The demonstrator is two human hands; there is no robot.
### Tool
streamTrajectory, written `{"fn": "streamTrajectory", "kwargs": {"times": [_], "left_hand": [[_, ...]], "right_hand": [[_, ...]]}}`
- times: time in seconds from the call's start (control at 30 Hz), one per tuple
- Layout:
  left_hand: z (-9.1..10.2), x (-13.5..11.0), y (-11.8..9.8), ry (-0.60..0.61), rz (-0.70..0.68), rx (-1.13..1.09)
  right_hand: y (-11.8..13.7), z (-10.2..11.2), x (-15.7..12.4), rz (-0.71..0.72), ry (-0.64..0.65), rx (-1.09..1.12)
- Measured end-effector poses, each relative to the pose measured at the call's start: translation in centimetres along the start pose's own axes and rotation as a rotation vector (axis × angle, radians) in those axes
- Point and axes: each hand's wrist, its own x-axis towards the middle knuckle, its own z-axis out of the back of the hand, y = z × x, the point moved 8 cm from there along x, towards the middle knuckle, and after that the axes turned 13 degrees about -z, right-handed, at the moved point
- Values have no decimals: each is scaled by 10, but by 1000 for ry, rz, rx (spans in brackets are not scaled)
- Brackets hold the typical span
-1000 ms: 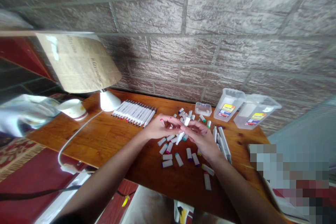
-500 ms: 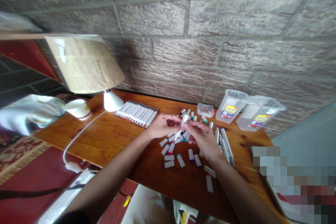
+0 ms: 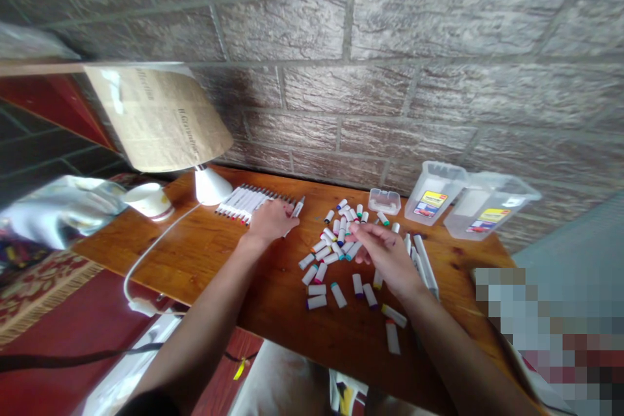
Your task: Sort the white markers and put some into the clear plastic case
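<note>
My left hand (image 3: 271, 220) gripped a marker (image 3: 298, 207)—angled, apparently, to match the marker row (image 3: 245, 203) left of its fingers—while my right hand (image 3: 389, 253) curled beside caps (image 3: 337, 251), its grip indiscernible.

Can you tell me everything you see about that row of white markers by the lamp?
The row of white markers lies side by side on the wooden table, slanting, just beside the lamp's base. The barrels look like plastic. Their far ends are dark, and some near ends show red. The left grip covers part of the row's right end, holding another marker there; whether it touches the row is hidden.
</note>
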Motion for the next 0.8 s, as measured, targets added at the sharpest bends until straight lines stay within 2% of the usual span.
{"fn": "streamTrajectory", "kwargs": {"times": [0.17,0.43,0.57,0.8], "left_hand": [[-1,-4,1,36,93,104],[-2,-1,1,-2,60,96],[-3,-2,4,15,94,89],[-7,1,6,36,65,66]], "right_hand": [[0,-1,0,-13,8,-7],[0,-1,0,-7,5,8],[-4,3,4,8,-3,4],[1,6,5,46,-22,-64]]}}
